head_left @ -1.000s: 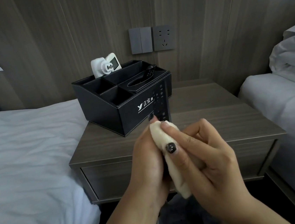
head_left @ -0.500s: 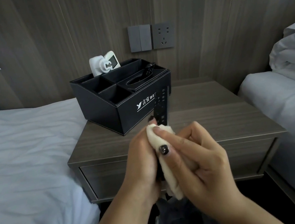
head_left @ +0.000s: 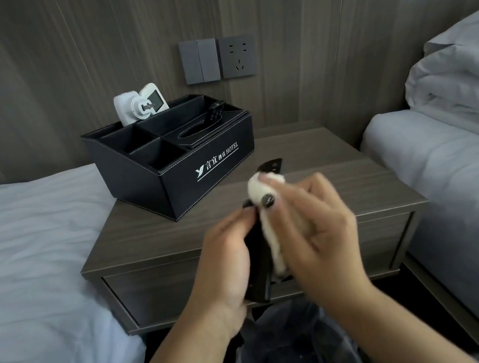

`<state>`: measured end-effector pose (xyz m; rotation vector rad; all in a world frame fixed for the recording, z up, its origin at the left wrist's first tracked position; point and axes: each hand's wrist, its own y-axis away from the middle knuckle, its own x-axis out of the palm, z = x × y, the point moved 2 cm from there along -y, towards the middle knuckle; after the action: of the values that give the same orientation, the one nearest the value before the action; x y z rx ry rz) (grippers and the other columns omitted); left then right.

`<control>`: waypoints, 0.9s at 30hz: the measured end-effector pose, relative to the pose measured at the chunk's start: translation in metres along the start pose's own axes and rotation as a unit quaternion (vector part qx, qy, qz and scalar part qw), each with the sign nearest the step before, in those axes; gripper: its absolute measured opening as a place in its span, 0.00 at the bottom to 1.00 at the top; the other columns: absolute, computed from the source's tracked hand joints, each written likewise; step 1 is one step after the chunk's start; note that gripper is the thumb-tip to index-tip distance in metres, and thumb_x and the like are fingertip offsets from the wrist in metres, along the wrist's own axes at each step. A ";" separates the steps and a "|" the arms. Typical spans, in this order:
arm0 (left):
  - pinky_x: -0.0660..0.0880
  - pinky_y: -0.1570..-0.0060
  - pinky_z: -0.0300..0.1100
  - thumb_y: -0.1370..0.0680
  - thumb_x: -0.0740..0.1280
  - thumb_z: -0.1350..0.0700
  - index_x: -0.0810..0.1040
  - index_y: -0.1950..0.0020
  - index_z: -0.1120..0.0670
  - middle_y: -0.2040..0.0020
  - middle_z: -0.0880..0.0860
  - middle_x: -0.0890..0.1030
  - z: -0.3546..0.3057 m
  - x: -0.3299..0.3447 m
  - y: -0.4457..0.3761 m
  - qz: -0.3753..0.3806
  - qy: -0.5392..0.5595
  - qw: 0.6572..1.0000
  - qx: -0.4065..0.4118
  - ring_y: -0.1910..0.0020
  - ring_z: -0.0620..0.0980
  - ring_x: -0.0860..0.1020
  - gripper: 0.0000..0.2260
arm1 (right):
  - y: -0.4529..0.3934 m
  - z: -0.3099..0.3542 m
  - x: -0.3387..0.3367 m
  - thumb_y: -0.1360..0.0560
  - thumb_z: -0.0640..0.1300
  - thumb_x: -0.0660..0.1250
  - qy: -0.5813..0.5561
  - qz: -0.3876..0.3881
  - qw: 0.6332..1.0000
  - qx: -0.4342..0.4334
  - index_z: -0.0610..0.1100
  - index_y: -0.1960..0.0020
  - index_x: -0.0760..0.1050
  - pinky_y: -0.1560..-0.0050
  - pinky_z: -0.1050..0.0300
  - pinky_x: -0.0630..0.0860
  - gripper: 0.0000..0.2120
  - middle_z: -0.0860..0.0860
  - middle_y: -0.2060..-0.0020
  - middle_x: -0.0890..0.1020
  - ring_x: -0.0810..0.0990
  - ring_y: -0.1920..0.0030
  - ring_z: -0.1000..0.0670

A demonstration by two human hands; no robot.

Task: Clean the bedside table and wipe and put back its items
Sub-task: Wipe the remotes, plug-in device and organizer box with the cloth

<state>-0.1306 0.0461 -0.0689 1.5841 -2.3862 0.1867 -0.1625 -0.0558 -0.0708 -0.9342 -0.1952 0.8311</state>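
My left hand [head_left: 226, 260] grips a black remote control [head_left: 257, 257] by its lower half, in front of the wooden bedside table [head_left: 337, 188]. Its top end [head_left: 272, 166] sticks out above a cream cloth [head_left: 259, 192]. My right hand [head_left: 315, 226] holds that cloth and presses it against the remote's face. A black leather organiser box [head_left: 170, 162] stands on the table's left rear. A second black remote [head_left: 214, 112] lies on its tissue slot, and white devices [head_left: 141, 106] stand in its back compartment.
White beds flank the table, one on the left [head_left: 31, 249] and one on the right [head_left: 456, 186] with a folded duvet. A bin lined with a dark bag [head_left: 295, 345] sits on the floor below my hands. Wall switches and a socket [head_left: 218, 59] are behind the table.
The remote has tilted away from upright and sunk deeper into my left hand, so less of it shows above the cloth. The cloth slid along its face. My head moved slightly closer.
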 end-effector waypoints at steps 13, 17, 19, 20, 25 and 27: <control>0.71 0.67 0.33 0.17 0.58 0.49 0.83 0.54 0.53 0.67 0.49 0.80 0.005 0.011 0.008 0.104 -0.231 0.956 0.150 0.69 0.48 0.75 0.16 | -0.024 -0.023 -0.039 0.22 0.46 0.64 -0.061 -0.065 0.974 0.208 0.50 0.61 0.81 0.57 0.61 0.75 0.11 0.47 0.64 0.81 0.79 0.62 0.54; 0.77 0.60 0.48 0.18 0.54 0.41 0.73 0.36 0.38 0.59 0.46 0.83 0.006 -0.002 0.005 0.100 -0.456 0.839 0.280 0.61 0.49 0.81 0.13 | -0.029 -0.039 -0.046 0.22 0.47 0.63 -0.157 0.007 0.928 0.339 0.32 0.65 0.69 0.65 0.54 0.70 0.20 0.43 0.73 0.71 0.70 0.71 0.47; 0.79 0.60 0.50 0.18 0.54 0.42 0.71 0.37 0.35 0.57 0.47 0.83 0.006 0.002 0.009 0.125 -0.414 0.870 0.238 0.61 0.50 0.83 0.11 | -0.032 -0.039 -0.050 0.22 0.47 0.63 -0.188 0.040 0.915 0.354 0.37 0.66 0.74 0.69 0.59 0.70 0.18 0.45 0.76 0.72 0.72 0.75 0.49; 0.80 0.63 0.48 0.18 0.55 0.43 0.70 0.38 0.35 0.58 0.48 0.83 0.007 0.006 0.012 0.145 -0.370 0.897 0.193 0.65 0.50 0.83 0.10 | -0.033 -0.038 -0.052 0.21 0.47 0.63 -0.195 0.051 0.915 0.349 0.37 0.65 0.75 0.71 0.60 0.69 0.18 0.46 0.77 0.73 0.72 0.76 0.50; 0.77 0.70 0.45 0.18 0.54 0.45 0.66 0.34 0.32 0.60 0.46 0.82 0.009 0.013 0.013 0.158 -0.396 0.880 0.208 0.74 0.48 0.78 0.14 | -0.038 -0.027 -0.061 0.19 0.44 0.58 -0.135 0.113 0.960 0.218 0.35 0.76 0.70 0.70 0.47 0.75 0.28 0.35 0.83 0.69 0.74 0.79 0.39; 0.76 0.68 0.51 0.18 0.53 0.45 0.61 0.32 0.29 0.64 0.48 0.80 0.010 0.010 0.012 0.155 -0.451 0.845 0.240 0.73 0.47 0.77 0.16 | -0.040 -0.025 -0.063 0.19 0.44 0.58 -0.092 0.119 0.975 0.167 0.51 0.80 0.72 0.50 0.40 0.76 0.29 0.43 0.84 0.71 0.78 0.67 0.37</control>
<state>-0.1470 0.0394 -0.0752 1.7109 -3.5715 0.1128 -0.1707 -0.1290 -0.0428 -0.5705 -0.0992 1.1346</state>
